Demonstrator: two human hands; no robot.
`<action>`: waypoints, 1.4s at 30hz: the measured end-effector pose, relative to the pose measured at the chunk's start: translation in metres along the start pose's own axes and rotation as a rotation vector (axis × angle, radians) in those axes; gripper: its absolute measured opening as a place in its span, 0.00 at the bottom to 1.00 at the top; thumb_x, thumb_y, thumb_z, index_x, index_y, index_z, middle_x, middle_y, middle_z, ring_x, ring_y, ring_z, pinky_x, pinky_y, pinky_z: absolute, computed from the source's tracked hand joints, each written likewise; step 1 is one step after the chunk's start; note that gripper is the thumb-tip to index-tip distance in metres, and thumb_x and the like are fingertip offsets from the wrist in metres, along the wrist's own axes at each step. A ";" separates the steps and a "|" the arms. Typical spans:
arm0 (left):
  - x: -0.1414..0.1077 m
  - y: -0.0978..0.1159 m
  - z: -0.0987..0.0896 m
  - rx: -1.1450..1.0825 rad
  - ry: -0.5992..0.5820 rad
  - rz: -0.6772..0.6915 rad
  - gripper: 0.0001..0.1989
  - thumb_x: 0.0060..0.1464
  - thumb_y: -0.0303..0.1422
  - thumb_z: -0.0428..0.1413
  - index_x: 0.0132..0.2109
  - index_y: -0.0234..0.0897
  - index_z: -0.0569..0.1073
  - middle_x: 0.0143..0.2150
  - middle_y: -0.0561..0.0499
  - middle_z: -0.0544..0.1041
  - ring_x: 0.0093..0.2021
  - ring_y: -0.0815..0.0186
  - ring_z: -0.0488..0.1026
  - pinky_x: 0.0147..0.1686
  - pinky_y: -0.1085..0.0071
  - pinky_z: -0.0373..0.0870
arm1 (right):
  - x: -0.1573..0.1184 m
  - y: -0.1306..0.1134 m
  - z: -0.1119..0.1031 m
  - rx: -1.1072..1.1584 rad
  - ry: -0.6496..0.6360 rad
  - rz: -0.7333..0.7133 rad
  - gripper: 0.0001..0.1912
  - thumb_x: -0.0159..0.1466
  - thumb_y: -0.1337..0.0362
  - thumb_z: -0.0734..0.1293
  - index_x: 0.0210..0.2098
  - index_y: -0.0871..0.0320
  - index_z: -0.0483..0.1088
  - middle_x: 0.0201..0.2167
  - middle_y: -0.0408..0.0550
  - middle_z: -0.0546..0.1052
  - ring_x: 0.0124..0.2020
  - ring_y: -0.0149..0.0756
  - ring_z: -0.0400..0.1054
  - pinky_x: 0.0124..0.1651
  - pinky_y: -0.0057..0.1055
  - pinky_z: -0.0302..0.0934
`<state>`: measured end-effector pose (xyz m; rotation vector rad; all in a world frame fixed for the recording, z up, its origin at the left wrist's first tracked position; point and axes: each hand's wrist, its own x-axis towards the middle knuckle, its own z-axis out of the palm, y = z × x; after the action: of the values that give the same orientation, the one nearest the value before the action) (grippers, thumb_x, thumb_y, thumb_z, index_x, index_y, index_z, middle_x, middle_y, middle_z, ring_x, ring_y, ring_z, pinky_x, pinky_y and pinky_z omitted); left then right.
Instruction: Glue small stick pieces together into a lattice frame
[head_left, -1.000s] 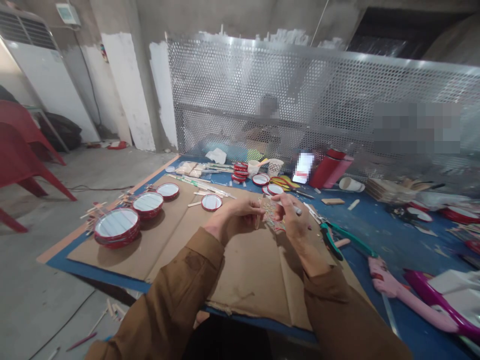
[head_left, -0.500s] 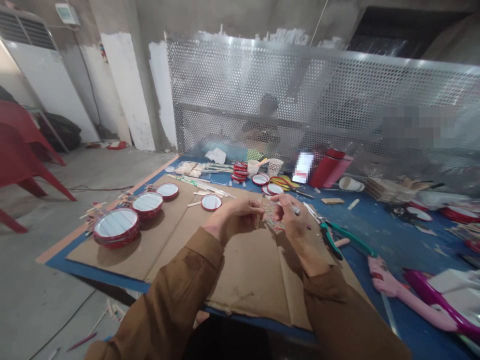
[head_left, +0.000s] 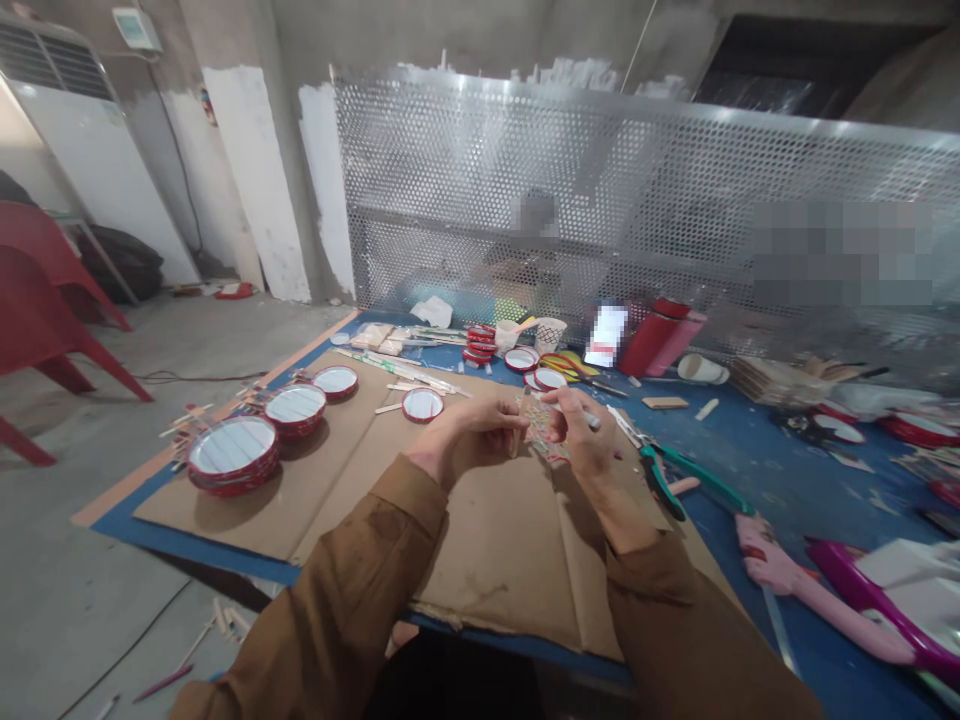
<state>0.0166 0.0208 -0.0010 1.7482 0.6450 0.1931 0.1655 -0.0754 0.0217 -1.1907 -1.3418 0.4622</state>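
Note:
Over the brown cardboard sheet (head_left: 487, 560), my left hand (head_left: 480, 425) pinches a small flat wooden stick (head_left: 523, 405) held roughly upright. My right hand (head_left: 585, 430), just right of it, is closed around a white pen-like tube (head_left: 592, 421) whose tip I cannot make out. Small multicoloured bits (head_left: 541, 425) lie between and beyond the hands. A round red-rimmed piece with a pale top (head_left: 422, 404) rests past my left wrist. Larger stacks of such red-rimmed rounds (head_left: 232, 450) stand at the left, with thin sticks jutting out beside them.
Teal-handled pliers (head_left: 697, 475) and a pink glue gun (head_left: 817, 595) lie on the blue table at the right. Along the back are paper cups (head_left: 551, 333), a lit phone (head_left: 606, 335) and a red bottle (head_left: 655, 337), before a perforated metal panel (head_left: 465, 190). Red chairs (head_left: 52, 300) stand left.
Hardly anything differs. Both hands keep their place and grip, with only a very slight shift of the fingers.

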 end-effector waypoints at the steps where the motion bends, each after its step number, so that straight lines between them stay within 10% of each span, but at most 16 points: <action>1: 0.000 0.000 0.000 -0.003 -0.002 0.001 0.19 0.60 0.47 0.54 0.35 0.33 0.72 0.24 0.50 0.75 0.24 0.70 0.69 0.30 0.72 0.65 | 0.000 0.000 0.000 -0.001 0.001 -0.002 0.19 0.63 0.47 0.61 0.30 0.55 0.73 0.16 0.38 0.63 0.17 0.30 0.57 0.21 0.28 0.52; 42: 0.006 -0.009 -0.003 0.006 0.007 0.024 0.23 0.56 0.51 0.57 0.36 0.32 0.72 0.25 0.49 0.75 0.23 0.70 0.70 0.29 0.71 0.66 | 0.000 0.001 0.002 0.054 -0.001 0.010 0.18 0.62 0.47 0.64 0.30 0.56 0.72 0.16 0.37 0.64 0.16 0.29 0.56 0.19 0.27 0.52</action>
<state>0.0173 0.0282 -0.0100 1.7623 0.6311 0.2142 0.1641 -0.0750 0.0207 -1.1532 -1.3162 0.5033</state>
